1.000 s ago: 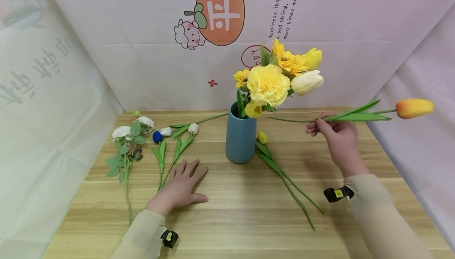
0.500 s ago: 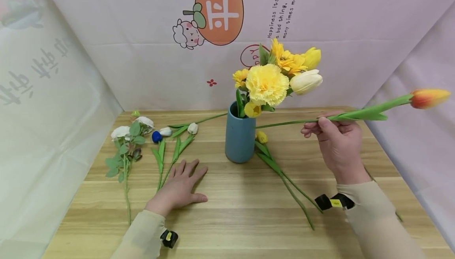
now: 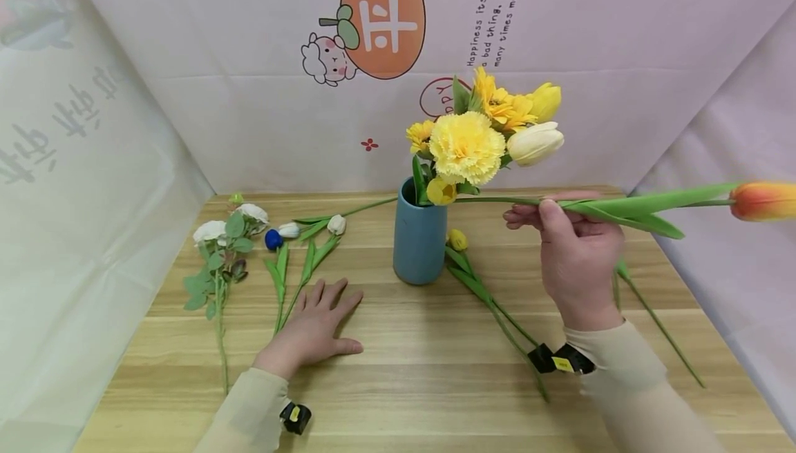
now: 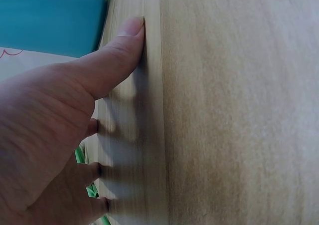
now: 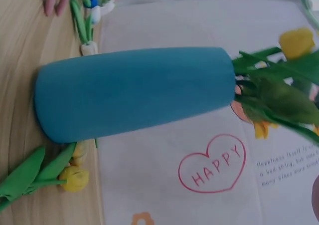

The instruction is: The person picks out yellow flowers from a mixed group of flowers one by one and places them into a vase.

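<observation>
In the head view my right hand [image 3: 581,259] pinches the stem of an orange-and-yellow tulip [image 3: 763,201] between thumb and fingers. The tulip lies nearly level, its bloom pointing right. Its stem runs left to the mouth of the blue vase [image 3: 419,246]; whether the tip is inside is hidden behind a yellow bloom [image 3: 441,191]. A yellow carnation [image 3: 468,148], a white tulip [image 3: 536,143] and other yellow flowers stand in the vase. My left hand [image 3: 317,329] rests on the table with fingers spread, left of the vase, holding nothing; the left wrist view shows its thumb [image 4: 117,55] straight.
White roses [image 3: 211,232], a blue bud [image 3: 273,239] and white tulips [image 3: 337,225] lie on the wooden table [image 3: 398,398] at left. Yellow tulips [image 3: 458,239] lie right of the vase. More green stems [image 3: 662,329] lie beyond my right wrist. A printed cloth [image 3: 267,128] hangs behind.
My right hand has moved left with the orange-and-yellow tulip, bringing its stem to the vase mouth. Green stems at the right have come into view. My left hand has stayed put.
</observation>
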